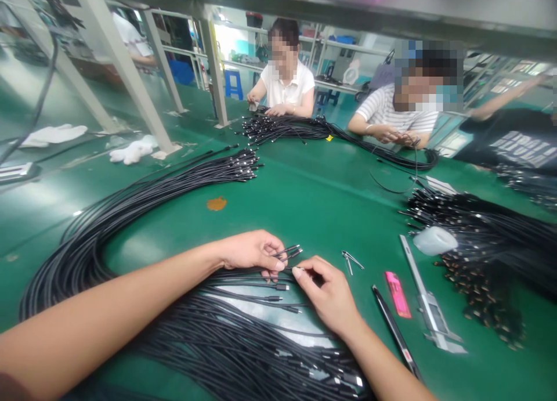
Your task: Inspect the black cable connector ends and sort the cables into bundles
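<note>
My left hand curls round a few black cables above the counter, and my right hand pinches what looks like one more. I think I'm picking through ends; next needs a soft, steady pinch.

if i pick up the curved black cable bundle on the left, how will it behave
The black cable bundle would probably sag, since it lies curved. It likely feels heavy, being thick. Its uneven connector ends might splay.
</note>
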Action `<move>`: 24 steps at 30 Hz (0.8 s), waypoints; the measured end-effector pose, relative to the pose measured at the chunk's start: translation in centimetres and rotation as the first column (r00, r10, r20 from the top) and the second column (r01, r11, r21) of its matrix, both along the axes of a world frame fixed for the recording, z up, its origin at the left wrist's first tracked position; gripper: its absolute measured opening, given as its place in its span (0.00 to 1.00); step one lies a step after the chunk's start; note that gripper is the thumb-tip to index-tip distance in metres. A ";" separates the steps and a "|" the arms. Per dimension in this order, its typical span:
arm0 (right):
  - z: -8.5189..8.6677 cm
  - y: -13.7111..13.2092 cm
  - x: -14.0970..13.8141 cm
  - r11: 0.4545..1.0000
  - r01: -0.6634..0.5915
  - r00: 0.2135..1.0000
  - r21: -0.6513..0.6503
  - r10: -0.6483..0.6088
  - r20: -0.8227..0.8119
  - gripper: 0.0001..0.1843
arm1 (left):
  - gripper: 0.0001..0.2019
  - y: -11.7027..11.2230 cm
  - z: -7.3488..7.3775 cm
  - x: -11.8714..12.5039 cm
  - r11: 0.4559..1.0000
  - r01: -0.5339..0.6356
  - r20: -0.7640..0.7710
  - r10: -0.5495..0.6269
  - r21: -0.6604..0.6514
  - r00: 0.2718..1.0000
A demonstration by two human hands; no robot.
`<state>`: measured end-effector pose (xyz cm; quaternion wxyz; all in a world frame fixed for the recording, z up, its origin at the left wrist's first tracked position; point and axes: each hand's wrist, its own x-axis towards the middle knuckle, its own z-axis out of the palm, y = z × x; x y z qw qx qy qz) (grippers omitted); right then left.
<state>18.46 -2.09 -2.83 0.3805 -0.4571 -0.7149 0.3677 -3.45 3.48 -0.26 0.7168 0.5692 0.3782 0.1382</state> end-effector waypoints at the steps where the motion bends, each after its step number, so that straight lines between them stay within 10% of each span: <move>1: 0.1 0.0 0.0 1.000 -0.003 1.000 0.005 0.003 -0.006 0.10 | 0.18 0.0 0.0 0.1 1.000 -0.017 0.000 0.017 -0.006 1.000; 24: 0.1 0.0 -0.3 0.992 -0.117 0.989 0.057 0.111 0.093 0.14 | 0.17 -0.1 0.1 -0.1 0.999 -0.029 -0.010 0.029 0.035 1.000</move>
